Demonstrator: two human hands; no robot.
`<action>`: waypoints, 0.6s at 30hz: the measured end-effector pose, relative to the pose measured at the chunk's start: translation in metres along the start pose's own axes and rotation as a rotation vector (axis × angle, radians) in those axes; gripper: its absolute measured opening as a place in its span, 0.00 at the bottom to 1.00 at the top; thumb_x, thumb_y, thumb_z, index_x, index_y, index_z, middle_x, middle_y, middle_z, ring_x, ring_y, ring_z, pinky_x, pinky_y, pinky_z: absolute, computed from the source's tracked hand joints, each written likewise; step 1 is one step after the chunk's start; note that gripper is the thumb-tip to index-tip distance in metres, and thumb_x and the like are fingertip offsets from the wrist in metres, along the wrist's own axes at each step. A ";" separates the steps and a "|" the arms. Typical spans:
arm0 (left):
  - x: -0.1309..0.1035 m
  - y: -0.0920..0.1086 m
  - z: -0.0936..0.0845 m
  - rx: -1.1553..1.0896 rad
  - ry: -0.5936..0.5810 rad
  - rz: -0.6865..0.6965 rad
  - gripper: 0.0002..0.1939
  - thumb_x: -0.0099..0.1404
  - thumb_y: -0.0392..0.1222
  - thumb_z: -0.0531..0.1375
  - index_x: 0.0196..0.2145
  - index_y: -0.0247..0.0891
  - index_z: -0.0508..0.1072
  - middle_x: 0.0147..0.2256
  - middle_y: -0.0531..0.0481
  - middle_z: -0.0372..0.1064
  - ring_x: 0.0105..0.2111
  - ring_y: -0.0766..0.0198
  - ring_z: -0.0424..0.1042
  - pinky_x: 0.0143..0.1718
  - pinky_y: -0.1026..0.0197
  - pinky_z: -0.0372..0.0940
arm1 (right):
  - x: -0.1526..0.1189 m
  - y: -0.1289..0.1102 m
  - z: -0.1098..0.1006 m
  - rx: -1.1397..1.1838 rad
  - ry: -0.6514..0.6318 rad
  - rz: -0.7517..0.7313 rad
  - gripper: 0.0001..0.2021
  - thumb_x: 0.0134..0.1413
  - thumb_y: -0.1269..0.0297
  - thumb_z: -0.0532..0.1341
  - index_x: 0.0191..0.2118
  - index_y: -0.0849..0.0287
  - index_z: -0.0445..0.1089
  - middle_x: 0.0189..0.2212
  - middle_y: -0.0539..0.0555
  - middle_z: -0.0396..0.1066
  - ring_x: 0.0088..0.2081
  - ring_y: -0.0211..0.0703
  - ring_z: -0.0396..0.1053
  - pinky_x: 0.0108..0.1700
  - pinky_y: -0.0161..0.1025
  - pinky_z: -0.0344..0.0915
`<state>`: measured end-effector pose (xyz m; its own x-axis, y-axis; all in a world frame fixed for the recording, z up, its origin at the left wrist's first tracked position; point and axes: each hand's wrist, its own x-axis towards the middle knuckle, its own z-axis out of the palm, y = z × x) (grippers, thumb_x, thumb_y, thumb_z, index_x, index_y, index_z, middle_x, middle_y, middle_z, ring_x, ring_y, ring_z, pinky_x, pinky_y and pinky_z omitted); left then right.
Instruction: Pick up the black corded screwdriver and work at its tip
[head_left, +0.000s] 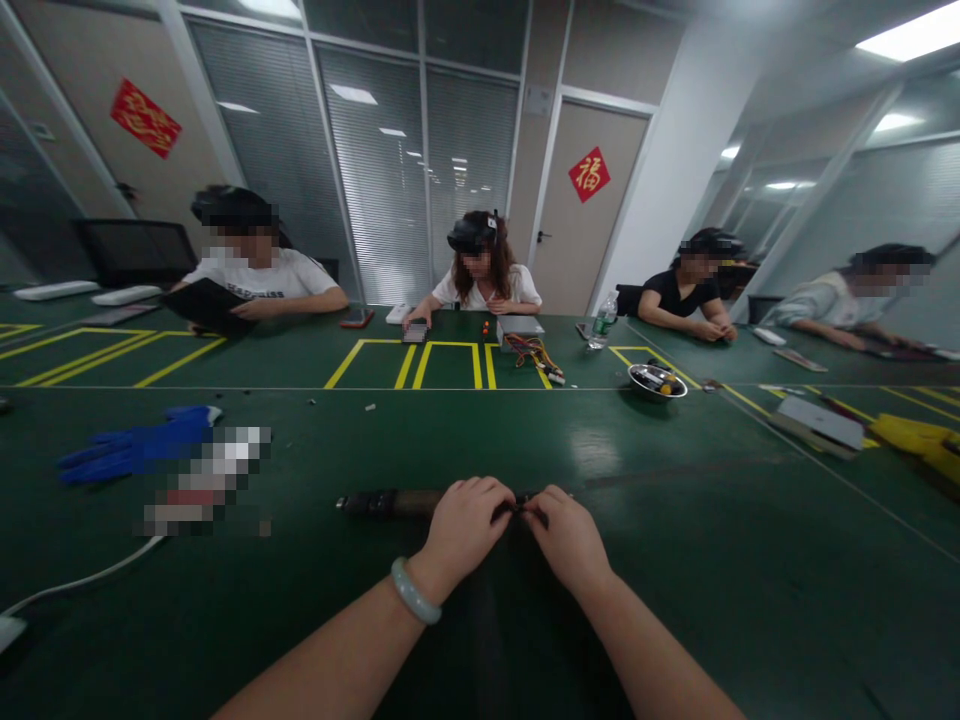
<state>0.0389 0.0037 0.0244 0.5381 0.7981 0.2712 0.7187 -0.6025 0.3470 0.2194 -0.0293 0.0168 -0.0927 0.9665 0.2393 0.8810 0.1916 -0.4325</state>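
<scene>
A dark, rod-shaped item (416, 503) lies on the green table in front of me. Its left end has a small metal tip and a black collar, and its body is brownish; I cannot make out its exact kind. My left hand (466, 525), with a pale bangle (415, 592) at the wrist, rests over its right part, fingers curled down. My right hand (568, 538) pinches close by at the item's right end. The fingertips of both hands nearly meet there, and the small part between them is mostly hidden.
A blue glove (142, 445) and a blurred-out object with a white cable (90, 583) lie left. A metal bowl of small parts (657, 383), a bottle (603, 322), a wired metal box (520, 330) and a yellow item (919, 440) are further off. Several people sit opposite.
</scene>
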 end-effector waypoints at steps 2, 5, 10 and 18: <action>0.000 0.000 0.000 -0.001 0.007 -0.005 0.06 0.67 0.40 0.57 0.42 0.44 0.72 0.42 0.53 0.70 0.43 0.60 0.67 0.45 0.56 0.58 | 0.000 -0.001 0.000 -0.016 -0.014 0.001 0.07 0.58 0.69 0.57 0.35 0.53 0.73 0.37 0.51 0.71 0.38 0.41 0.69 0.44 0.36 0.62; 0.001 0.001 0.000 -0.003 0.010 -0.007 0.05 0.66 0.39 0.58 0.40 0.44 0.72 0.41 0.53 0.70 0.42 0.60 0.67 0.44 0.56 0.58 | 0.001 -0.001 0.001 0.009 -0.022 0.017 0.07 0.58 0.69 0.57 0.36 0.53 0.73 0.37 0.51 0.71 0.38 0.41 0.69 0.44 0.36 0.62; -0.001 0.001 -0.001 -0.004 0.022 -0.003 0.04 0.67 0.40 0.58 0.39 0.43 0.72 0.40 0.53 0.70 0.42 0.60 0.67 0.44 0.57 0.58 | 0.002 0.001 0.003 0.045 -0.007 0.004 0.07 0.57 0.69 0.57 0.36 0.54 0.72 0.36 0.50 0.70 0.38 0.40 0.69 0.44 0.36 0.61; -0.002 0.002 -0.003 0.016 0.002 -0.006 0.04 0.67 0.41 0.58 0.39 0.44 0.72 0.40 0.53 0.69 0.43 0.60 0.67 0.44 0.57 0.57 | 0.004 0.006 0.006 0.051 0.030 -0.066 0.06 0.57 0.69 0.57 0.36 0.54 0.71 0.41 0.51 0.70 0.43 0.42 0.68 0.48 0.40 0.60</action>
<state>0.0380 0.0013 0.0268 0.5331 0.8015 0.2709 0.7290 -0.5976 0.3338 0.2211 -0.0231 0.0100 -0.1350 0.9460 0.2946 0.8488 0.2639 -0.4582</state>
